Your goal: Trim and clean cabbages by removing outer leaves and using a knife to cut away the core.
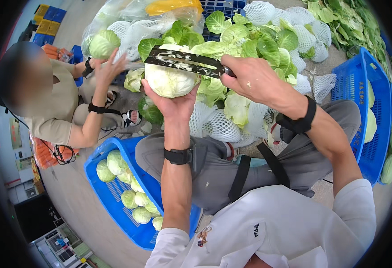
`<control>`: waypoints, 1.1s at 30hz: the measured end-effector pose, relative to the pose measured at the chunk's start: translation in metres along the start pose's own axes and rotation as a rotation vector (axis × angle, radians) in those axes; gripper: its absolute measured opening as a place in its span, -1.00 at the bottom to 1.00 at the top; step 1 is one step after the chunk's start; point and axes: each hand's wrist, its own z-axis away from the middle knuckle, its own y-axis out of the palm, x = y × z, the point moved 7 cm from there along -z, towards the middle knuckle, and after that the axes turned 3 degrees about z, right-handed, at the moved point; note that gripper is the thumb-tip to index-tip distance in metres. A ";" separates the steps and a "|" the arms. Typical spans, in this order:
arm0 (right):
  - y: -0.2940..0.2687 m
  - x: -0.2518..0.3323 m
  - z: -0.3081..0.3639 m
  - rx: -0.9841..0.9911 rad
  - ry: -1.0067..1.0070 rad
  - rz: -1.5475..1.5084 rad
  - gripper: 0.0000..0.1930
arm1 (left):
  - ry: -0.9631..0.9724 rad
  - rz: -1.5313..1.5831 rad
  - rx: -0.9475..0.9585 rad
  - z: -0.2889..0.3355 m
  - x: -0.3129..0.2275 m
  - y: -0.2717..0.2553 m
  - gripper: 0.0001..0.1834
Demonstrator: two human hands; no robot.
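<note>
A pale, trimmed cabbage [171,85] rests in my left hand [173,105], whose fingers cup it from below. My right hand [255,81] is closed around the handle of a wide, dark knife [191,66] with a slot along its blade. The blade lies across the upper part of the cabbage, and pale shreds stick to it. Part of the cabbage is hidden behind the blade. Loose green leaves [267,47] are heaped just beyond my hands, with white foam nets [218,125] underneath and around them.
On my left, a blue crate [93,172] holds several cabbages [117,162]; another blue crate [362,82] stands on my right. A co-worker [55,102] sits at the left, hands raised near another cabbage [104,43]. More leaves [350,24] lie at far right.
</note>
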 end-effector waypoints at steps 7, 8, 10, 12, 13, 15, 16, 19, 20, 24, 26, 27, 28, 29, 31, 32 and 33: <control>-0.012 -0.020 0.001 0.044 0.163 -0.066 -0.71 | -0.005 -0.036 0.003 0.002 0.000 0.009 -0.04; -0.009 -0.014 0.000 0.037 0.161 -0.064 -0.71 | -0.003 -0.037 0.010 0.000 0.000 0.010 -0.04; 0.000 0.002 0.003 -0.016 -0.034 -0.018 -0.74 | -0.008 0.010 -0.007 0.000 0.003 0.009 -0.04; 0.007 -0.035 0.003 0.058 0.144 0.020 -0.75 | -0.019 -0.029 0.018 0.000 0.002 0.010 -0.05; -0.004 -0.046 0.003 0.003 0.178 0.026 -0.75 | -0.033 0.009 -0.002 0.001 0.005 0.012 -0.04; -0.007 -0.049 0.007 -0.033 0.216 -0.020 -0.75 | -0.042 0.047 -0.021 -0.001 0.006 0.011 -0.04; -0.004 -0.035 0.012 -0.028 0.223 -0.024 -0.75 | -0.035 0.016 -0.020 -0.002 0.004 0.004 -0.04; -0.003 0.006 0.015 -0.039 -0.061 0.030 -0.76 | -0.025 0.009 -0.002 -0.003 0.003 0.004 -0.04; 0.000 -0.005 0.014 -0.044 -0.066 0.029 -0.76 | -0.016 0.022 0.007 0.000 0.002 0.008 -0.03; 0.000 -0.087 -0.001 -0.069 0.273 0.025 -0.66 | -0.053 0.084 0.039 0.001 0.002 0.016 -0.05; -0.017 -0.072 0.006 -0.250 0.203 -0.267 -0.59 | -0.071 0.099 0.040 0.005 0.002 0.011 -0.05; -0.008 -0.074 0.001 -0.137 0.349 -0.448 -0.62 | -0.068 0.079 0.054 0.007 0.001 0.011 -0.05; -0.017 -0.062 -0.009 -0.144 0.345 -0.445 -0.62 | -0.062 0.061 0.079 0.004 0.000 0.015 -0.04; -0.018 -0.050 -0.015 -0.101 0.369 -0.596 -0.62 | -0.066 0.061 0.080 0.004 0.002 0.016 -0.04; -0.015 -0.036 -0.029 -0.064 0.391 -0.745 -0.63 | -0.083 0.083 0.120 0.005 0.008 0.024 0.01; -0.011 -0.027 -0.040 -0.065 0.337 -0.906 -0.63 | -0.079 0.080 0.121 0.005 0.008 0.025 0.01; -0.008 -0.019 -0.047 -0.065 0.281 -1.067 -0.62 | -0.077 0.036 0.137 0.006 0.009 0.026 0.04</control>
